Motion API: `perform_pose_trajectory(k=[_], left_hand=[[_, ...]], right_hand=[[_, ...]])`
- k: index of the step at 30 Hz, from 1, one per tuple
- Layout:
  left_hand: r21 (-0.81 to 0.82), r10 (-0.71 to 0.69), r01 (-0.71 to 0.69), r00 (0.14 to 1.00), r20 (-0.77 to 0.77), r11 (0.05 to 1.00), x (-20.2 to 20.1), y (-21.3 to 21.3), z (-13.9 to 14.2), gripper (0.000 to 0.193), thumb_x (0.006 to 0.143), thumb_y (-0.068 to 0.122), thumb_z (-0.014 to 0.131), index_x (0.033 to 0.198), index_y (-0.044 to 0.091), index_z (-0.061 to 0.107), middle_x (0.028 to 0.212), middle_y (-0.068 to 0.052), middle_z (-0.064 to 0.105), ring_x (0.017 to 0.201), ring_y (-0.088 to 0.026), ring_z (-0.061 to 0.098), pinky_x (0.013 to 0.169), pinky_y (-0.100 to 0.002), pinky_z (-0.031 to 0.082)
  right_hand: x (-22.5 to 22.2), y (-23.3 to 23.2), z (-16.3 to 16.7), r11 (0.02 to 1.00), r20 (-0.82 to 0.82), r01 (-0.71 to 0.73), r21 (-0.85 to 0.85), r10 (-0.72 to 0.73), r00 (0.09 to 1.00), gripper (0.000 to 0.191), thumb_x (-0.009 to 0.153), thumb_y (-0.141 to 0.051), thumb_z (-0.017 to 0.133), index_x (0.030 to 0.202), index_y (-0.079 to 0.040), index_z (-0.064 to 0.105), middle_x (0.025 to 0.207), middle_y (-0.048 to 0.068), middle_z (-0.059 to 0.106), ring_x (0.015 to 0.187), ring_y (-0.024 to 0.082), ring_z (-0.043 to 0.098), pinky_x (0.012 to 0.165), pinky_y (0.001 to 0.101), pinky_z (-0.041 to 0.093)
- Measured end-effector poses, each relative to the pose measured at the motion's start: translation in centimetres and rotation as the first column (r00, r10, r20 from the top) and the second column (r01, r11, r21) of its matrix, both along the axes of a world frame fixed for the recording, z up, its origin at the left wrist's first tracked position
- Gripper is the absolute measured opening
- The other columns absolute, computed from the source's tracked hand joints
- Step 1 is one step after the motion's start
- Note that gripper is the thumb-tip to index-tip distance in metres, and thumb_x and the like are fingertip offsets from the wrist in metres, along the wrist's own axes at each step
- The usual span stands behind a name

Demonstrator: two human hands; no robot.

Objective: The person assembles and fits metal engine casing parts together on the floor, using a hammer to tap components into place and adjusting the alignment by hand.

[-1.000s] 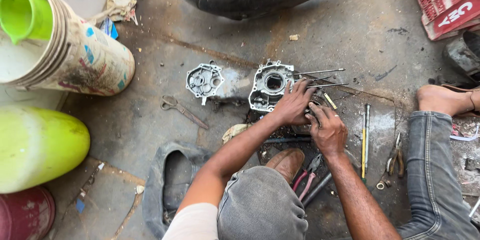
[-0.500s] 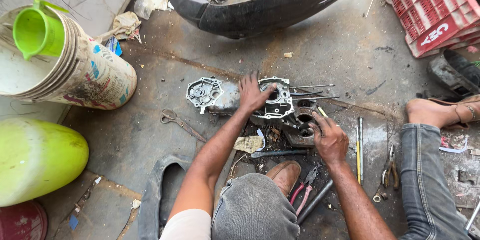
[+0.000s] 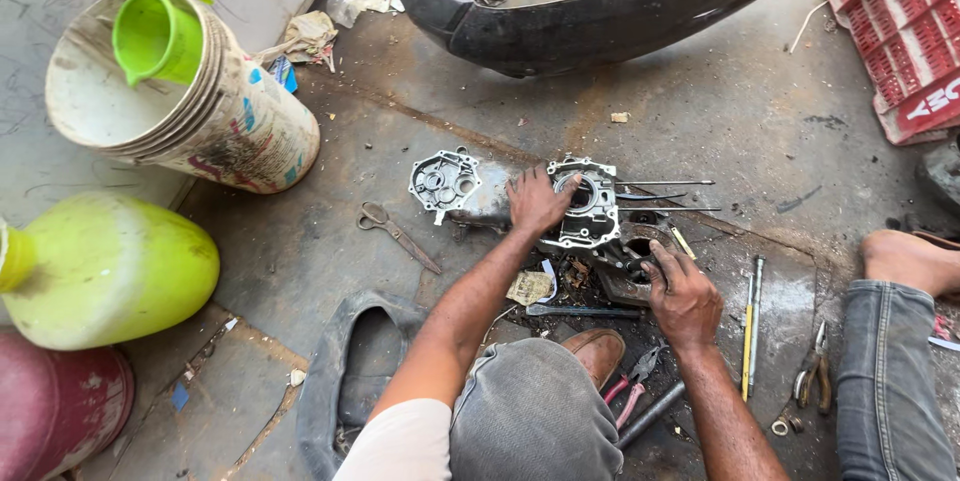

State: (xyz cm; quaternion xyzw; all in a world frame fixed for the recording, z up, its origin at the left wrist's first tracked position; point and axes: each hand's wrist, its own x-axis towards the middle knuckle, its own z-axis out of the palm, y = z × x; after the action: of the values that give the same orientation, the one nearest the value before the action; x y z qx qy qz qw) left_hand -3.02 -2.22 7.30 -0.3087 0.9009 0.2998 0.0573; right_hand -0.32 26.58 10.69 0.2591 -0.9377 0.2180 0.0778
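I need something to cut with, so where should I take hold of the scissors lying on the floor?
Take the scissors by the finger loops at the upper-left end, coming from above. They lie flat and nearly closed, blades pointing lower right, apart from the engine casing under the left hand.

floor: you're over stained grey concrete floor [image 3: 700, 111], oily and cracked | upper left: paler scratched slab [image 3: 60, 1] | left: dirty white bucket [image 3: 200, 121] with green jug [image 3: 155, 36], yellow-green canister [image 3: 110, 266] | top: black scooter body panel [image 3: 600, 11] | upper right: red crate [image 3: 905, 41] | light: even daylight
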Motion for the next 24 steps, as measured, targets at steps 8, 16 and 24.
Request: perform_pose_trajectory(k=[8,16,24], left_hand=[[-0.054,-0.028,0.027,0.999,-0.024,0.998,1.0,0.2,0.0,0.097,0.091,0.078,0.051,0.145,-0.003,0.046,0.151,-0.023,0.049,0.147,-0.036,0.04,0.126,-0.066,0.015],[-0.036,-0.03,0.029,0.999,-0.04,0.999,0.8,0.0,-0.5,0.1,0.09,0.081,0.047,0.147,-0.001,0.045,0.153,-0.024,0.046,0.148,-0.038,0.037,0.124,-0.068,0.015],[-0.014,-0.022,0.022,0.999,-0.032,1.0,0.8,0.1,-0.5,0.101,0.09,0.081,0.047,0.149,-0.001,0.044,0.155,-0.023,0.043,0.15,-0.037,0.035,0.125,-0.067,0.014]], right_hand=[[0.4,-0.3,-0.6,1.0,0.001,-0.009,-0.021,0.009,1.0,0.034,0.095,-0.032,0.075,0.128,-0.021,0.075,0.12,0.011,0.077,0.086,0.026,0.077,0.068,0.0372,0.064],[-0.1,0.2,-2.0,1.0,0.014,-0.009,0.005,0.009,1.0,0.035,0.097,-0.033,0.074,0.13,-0.02,0.074,0.115,0.01,0.078,0.072,0.018,0.074,0.056,0.032,0.061],[-0.2,0.8,-3.1,1.0,-0.029,-0.013,-0.016,0.012,0.999,0.036,0.097,-0.034,0.073,0.13,-0.02,0.074,0.115,0.012,0.078,0.071,0.017,0.073,0.055,0.0303,0.059]])
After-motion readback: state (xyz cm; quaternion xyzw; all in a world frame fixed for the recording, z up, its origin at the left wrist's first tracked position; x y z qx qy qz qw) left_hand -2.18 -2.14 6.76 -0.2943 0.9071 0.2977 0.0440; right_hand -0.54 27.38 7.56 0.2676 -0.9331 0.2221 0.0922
